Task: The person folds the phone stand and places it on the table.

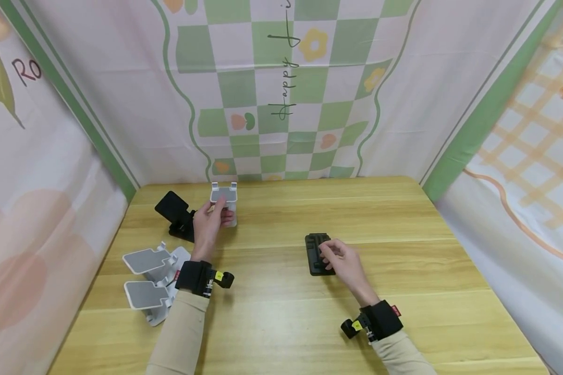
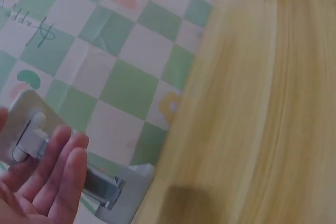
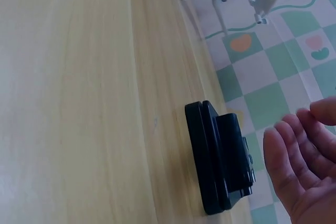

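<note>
At the back left of the table, my left hand (image 1: 209, 223) grips an unfolded white phone stand (image 1: 230, 194) with a grey pad, thumb on its plate and fingers round behind. In the left wrist view, the fingers (image 2: 63, 174) curl about the stand's arm, with its base (image 2: 123, 195) at the table's edge. My right hand (image 1: 344, 263) is over a folded black phone stand (image 1: 315, 255) that lies flat. The right wrist view has these loosely bent fingers (image 3: 286, 156) apart from the black stand (image 3: 210, 156), with nothing between them.
An unfolded black phone stand (image 1: 173, 211) stands just left of my left hand. Two white phone stands with grey pads, one farther back (image 1: 145, 260) and one nearer (image 1: 146, 295), stand beside my left forearm. A patterned cloth (image 1: 281, 151) hangs behind the wooden table (image 1: 272, 323).
</note>
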`<state>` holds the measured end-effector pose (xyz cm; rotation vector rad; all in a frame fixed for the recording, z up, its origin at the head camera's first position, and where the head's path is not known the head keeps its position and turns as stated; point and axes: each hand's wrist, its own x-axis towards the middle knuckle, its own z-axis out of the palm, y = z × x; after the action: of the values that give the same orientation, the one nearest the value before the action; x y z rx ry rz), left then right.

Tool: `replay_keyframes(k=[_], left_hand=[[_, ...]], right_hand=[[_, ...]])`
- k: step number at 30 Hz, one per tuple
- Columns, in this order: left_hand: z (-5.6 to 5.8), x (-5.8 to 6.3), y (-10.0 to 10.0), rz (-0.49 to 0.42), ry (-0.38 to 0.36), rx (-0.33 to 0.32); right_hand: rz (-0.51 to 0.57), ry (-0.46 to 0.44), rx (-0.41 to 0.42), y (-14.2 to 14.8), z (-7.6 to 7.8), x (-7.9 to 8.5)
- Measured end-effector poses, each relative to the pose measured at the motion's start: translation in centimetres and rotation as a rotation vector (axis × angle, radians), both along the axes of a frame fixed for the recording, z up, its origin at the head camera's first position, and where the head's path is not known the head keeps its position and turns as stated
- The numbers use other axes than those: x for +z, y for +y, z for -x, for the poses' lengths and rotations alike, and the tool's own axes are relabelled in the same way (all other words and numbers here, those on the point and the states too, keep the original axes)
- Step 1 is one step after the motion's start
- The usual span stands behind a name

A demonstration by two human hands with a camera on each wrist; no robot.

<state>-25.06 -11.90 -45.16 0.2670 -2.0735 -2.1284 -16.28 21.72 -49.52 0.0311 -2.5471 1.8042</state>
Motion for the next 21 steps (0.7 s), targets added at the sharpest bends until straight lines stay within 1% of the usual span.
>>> replay_keyframes(k=[4,9,13,15,19,21], left_hand=[[-0.3,0.7,0.0,-0.031,0.051,-0.036],[-0.7,1.6,-0.1,-0.043,0.076,-0.077],[-1.2,2.5,-0.3,-0.021,0.102,-0.109],[-1.5,2.9,-0.3,0.007,0.114,-0.122],[-2.1,3.8,-0.4,0.056,0.136,-0.167],[-2.4,4.2,-0.3,0.066,0.154,-0.196]], right_hand=[[-0.011,0.004,0.048,-0.4,-0.1,0.0],[-0.017,0.008,0.097,-0.8,-0.1,0.0],[-0.006,-0.012,0.127,-1.1,0.1,0.0],[0.002,-0.026,0.142,-1.3,0.2,0.1],[0.019,-0.048,0.165,-1.7,0.5,0.0],[0.028,-0.057,0.170,-1.9,0.7,-0.1]])
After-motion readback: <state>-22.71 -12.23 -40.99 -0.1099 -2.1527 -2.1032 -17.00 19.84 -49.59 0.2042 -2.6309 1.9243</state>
